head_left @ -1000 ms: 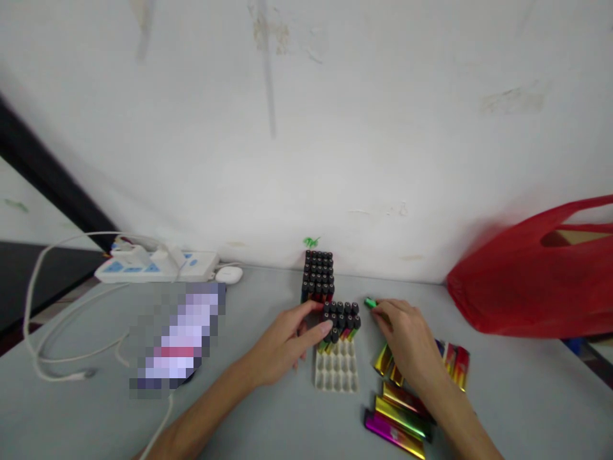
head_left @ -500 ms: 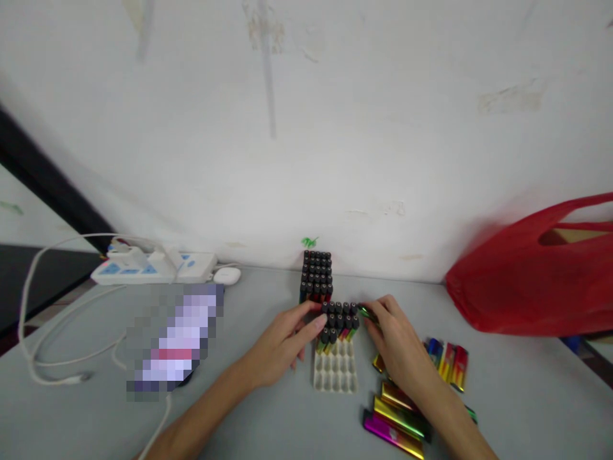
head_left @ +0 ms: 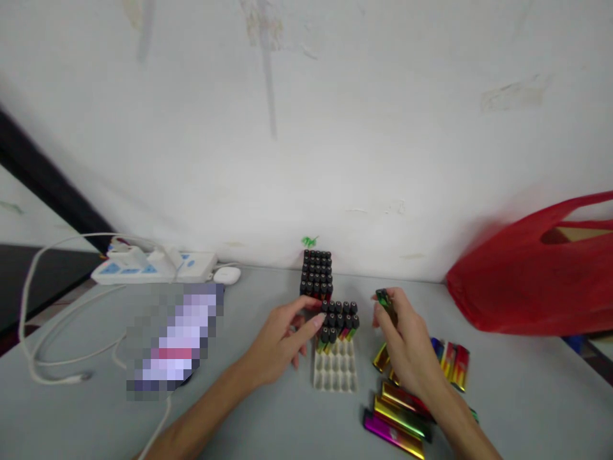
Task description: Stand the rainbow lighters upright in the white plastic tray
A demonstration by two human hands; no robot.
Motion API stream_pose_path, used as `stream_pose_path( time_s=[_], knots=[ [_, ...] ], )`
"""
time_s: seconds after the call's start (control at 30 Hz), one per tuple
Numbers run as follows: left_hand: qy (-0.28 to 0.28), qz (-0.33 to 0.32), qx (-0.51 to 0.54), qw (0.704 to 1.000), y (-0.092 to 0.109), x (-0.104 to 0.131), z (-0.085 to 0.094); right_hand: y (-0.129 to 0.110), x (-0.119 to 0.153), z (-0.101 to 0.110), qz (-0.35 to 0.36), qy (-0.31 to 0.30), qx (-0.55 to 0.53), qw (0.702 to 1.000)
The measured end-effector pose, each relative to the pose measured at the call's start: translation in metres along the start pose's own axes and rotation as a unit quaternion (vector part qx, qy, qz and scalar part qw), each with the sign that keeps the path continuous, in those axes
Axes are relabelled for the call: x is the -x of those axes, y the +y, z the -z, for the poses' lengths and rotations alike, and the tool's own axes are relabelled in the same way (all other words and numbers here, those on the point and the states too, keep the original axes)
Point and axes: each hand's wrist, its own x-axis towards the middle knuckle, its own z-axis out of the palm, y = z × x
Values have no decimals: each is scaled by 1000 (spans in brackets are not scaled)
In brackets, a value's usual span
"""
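Observation:
My right hand (head_left: 407,329) pinches a green metallic lighter (head_left: 385,303), its black end up, a little right of the tray. My left hand (head_left: 282,335) has thumb and forefinger apart, their tips against the left side of the lighters standing in the tray. That pale moulded tray (head_left: 336,377) holds several upright lighters (head_left: 340,319) with black tops in its back rows, while the front cells show bare. Behind it stands a full block of upright lighters (head_left: 317,275). Loose shiny lighters (head_left: 400,415) lie below my right hand, partly covered by my forearm.
A red bag (head_left: 531,281) stands at the right against the wall. At the left are a white power strip (head_left: 153,268), a blurred-out phone-like screen (head_left: 179,338), a small white case (head_left: 227,275) and white cables (head_left: 57,381).
My right hand has moved slightly right and up, away from the tray, and the green lighter in it is now turned more upright. My left hand has barely shifted.

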Motion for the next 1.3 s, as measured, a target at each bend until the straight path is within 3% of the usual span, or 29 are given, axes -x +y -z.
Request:
stream_pose_path(
  time_s=[0.23,0.37,0.47,0.6,0.83,1.3],
  knots=[
    [58,-28,-22,998,-5,1,-2,-5,-2,1,-76,-28,-168,982],
    [86,-55,-62,993,0,1,0,-6,-3,1,-133,-57,-279,949],
    [127,-110,-117,979,7,2,0,-8,-4,0,-165,-90,-364,912],
    [162,-169,-151,960,11,4,-1,-16,-2,-2,-202,-162,-400,879],
    [102,-175,-130,971,3,5,-1,-23,9,-6,-290,-246,-386,840],
    [38,-171,-155,972,9,9,-1,-20,8,-8,-313,-241,-398,828]
  ],
)
